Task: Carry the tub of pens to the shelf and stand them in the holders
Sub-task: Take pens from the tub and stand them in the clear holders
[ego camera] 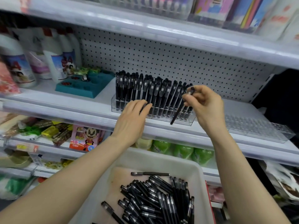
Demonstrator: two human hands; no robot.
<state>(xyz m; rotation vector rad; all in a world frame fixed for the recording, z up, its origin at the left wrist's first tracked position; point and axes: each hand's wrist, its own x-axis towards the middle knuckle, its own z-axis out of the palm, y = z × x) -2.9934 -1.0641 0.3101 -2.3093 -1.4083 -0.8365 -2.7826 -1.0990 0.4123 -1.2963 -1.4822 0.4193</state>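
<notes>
Right hand (pixel 205 104) pinches one pen (pixel 176 114); left hand (pixel 131 118), fingers straight, touches holder (pixel 116 105). Second holder (pixel 258 128) at 3 o'clock, tub (pixel 161 159) at 6.

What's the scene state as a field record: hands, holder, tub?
left hand: straight fingers touch the standing black pens in the clear plastic holder
right hand: pinches one black capped pen, tilted, not yet slotted
holder: mostly filled, on white shelf
tub: white plastic tub below, many loose black pens
spare: empty clear holder at right
</notes>
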